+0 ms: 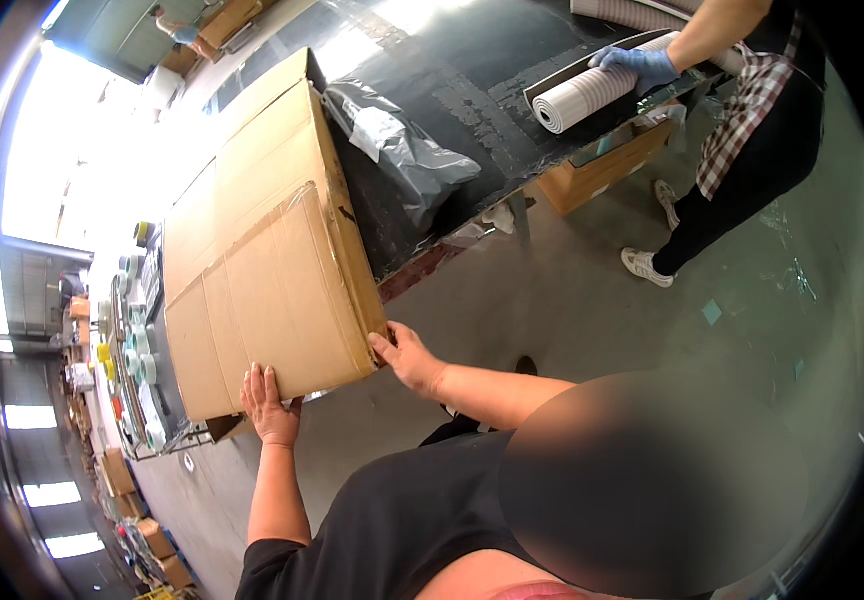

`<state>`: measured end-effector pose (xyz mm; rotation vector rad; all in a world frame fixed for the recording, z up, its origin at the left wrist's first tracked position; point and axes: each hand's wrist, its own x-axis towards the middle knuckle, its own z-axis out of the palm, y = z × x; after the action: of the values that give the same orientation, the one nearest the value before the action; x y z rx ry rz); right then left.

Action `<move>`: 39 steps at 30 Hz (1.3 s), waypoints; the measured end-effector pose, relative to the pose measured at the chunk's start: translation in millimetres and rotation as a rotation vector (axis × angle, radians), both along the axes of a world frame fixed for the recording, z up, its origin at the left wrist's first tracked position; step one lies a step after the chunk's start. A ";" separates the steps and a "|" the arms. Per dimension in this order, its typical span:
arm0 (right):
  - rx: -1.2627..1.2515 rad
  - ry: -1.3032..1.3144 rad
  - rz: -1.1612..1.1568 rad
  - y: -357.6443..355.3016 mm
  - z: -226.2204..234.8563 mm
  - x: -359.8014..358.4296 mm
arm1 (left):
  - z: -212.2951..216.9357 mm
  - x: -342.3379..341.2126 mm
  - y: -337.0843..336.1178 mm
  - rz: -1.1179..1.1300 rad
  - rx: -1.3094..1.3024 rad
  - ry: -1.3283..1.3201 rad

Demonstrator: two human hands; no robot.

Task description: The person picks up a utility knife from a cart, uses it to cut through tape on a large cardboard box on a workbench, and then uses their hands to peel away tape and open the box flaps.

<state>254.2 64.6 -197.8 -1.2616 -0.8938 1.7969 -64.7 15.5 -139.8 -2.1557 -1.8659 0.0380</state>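
Left fingers [257, 382] slightly spread on cardboard box [262, 270], grip unclear, right fingers [398, 331] clasping its corner

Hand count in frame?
3 clear: left hand on the carton, right hand at its near right corner, co-worker's blue-gloved hand on a rolled mat. Co-worker's other hand is hidden; the distant person's are too small to tell.

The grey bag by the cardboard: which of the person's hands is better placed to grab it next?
Probably the right hand: it's at the cardboard's right side, nearer the grey bag. The left hand is farther away.
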 end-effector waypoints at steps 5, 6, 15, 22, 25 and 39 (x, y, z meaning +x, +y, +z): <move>0.958 -0.858 -0.239 97.6 24.6 62.4 | 3.4 26.5 -11.6 0.248 0.035 -0.180; 1.078 -0.970 -0.255 126.5 41.7 76.6 | 0.2 32.6 -13.9 0.251 0.118 -0.331; 0.457 -1.463 0.202 259.1 67.9 115.4 | -49.9 121.8 -25.6 0.743 -0.304 -2.468; 0.324 -1.568 0.079 329.8 68.6 150.1 | -59.5 170.4 14.8 0.534 -0.169 -2.840; 0.286 -1.576 -0.093 382.4 20.4 186.0 | -51.9 192.8 13.3 0.680 -0.052 -2.778; 0.533 -0.689 0.184 658.4 -3.1 17.9 | -13.2 224.4 28.3 1.411 0.694 -2.267</move>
<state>272.1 723.0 -200.9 -1.4718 -1.7775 1.1026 159.7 43.8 -152.9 0.8302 -2.4689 -2.7475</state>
